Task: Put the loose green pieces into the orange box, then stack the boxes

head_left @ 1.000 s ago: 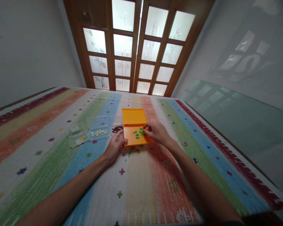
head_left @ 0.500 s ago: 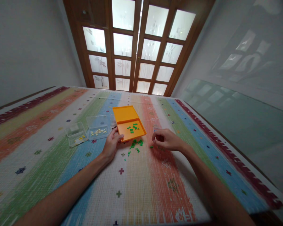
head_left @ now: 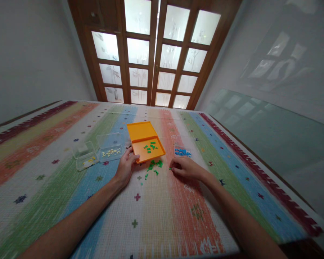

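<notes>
An open orange box [head_left: 144, 142] lies on the striped mat, with several small green pieces [head_left: 150, 146] inside its near half. My left hand [head_left: 126, 166] grips the box's near left corner. More green pieces [head_left: 153, 166] lie loose on the mat just in front of the box. My right hand [head_left: 184, 168] rests on the mat to the right of them, fingers curled, its fingertips pinched beside one loose green piece. What the fingers hold, if anything, is too small to name.
Left of the orange box stand two clear plastic boxes, one [head_left: 109, 147] with yellow pieces and one [head_left: 84, 155] with pale pieces. A clear box of blue pieces [head_left: 182, 151] sits right of the orange box. A wooden glass-paned door [head_left: 151, 54] rises behind; a glass tabletop [head_left: 272, 140] lies on the right.
My right hand left the orange box and dropped to the mat on its right. The box swung and shifted left under my left hand, uncovering a heap of green pieces.
</notes>
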The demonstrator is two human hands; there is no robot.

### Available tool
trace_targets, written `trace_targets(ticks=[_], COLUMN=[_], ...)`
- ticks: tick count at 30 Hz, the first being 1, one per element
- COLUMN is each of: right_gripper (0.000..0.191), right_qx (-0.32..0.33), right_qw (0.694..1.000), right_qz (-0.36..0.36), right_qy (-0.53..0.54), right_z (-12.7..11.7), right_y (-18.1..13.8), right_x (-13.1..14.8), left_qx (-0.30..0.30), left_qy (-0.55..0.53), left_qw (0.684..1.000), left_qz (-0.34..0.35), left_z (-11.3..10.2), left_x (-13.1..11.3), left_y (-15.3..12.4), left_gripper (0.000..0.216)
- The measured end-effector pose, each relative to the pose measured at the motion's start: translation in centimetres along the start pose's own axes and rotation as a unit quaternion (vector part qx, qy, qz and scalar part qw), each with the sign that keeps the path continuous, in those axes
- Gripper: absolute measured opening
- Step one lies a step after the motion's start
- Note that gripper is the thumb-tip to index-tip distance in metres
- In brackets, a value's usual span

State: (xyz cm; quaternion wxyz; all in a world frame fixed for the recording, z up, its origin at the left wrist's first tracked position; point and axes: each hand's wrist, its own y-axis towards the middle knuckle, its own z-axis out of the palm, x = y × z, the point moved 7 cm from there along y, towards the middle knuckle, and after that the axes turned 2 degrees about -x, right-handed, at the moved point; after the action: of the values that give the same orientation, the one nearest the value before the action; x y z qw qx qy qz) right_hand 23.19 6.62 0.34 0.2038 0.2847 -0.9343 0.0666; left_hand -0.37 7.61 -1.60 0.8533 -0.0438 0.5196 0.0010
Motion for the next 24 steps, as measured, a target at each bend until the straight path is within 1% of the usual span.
trace_targets(ticks=[3, 7, 12, 15, 19, 24], right_gripper=[0.012, 0.014, 0.022, 0.025, 0.023, 0.020], right_qx=[-0.011, -0.018, -0.039, -0.054, -0.062, -0.058], right_qw=[1.000, 1.000, 0.999, 0.998, 0.998, 0.998], right_qz=[0.010, 0.014, 0.010, 0.000, -0.008, 0.017], right_qy=[0.008, 0.014, 0.028, 0.014, 0.000, -0.007], right_z=[0.0, 0.2, 0.7, 0.8, 0.9, 0.5], right_y=[0.2, 0.5, 0.7, 0.7, 0.7, 0.5], right_x=[0.4, 1.3, 2.1, 2.6, 3.1, 2.7], left_qx=[-0.003, -0.007, -0.002, 0.002, -0.004, -0.008], left_qy=[0.005, 0.007, -0.002, 0.001, 0.004, 0.002], left_qw=[1.000, 1.000, 1.000, 1.000, 1.000, 1.000], left_qz=[0.000, 0.000, -0.006, -0.001, 0.002, 0.000], left_z=[-0.1, -0.1, 0.2, 0.3, 0.1, 0.0], left_x=[0.0, -0.1, -0.2, -0.4, -0.4, -0.2], left_y=[0.1, 0.0, -0.2, -0.2, -0.1, -0.1], left_gripper=[0.058, 0.055, 0.054, 0.054, 0.053, 0.056])
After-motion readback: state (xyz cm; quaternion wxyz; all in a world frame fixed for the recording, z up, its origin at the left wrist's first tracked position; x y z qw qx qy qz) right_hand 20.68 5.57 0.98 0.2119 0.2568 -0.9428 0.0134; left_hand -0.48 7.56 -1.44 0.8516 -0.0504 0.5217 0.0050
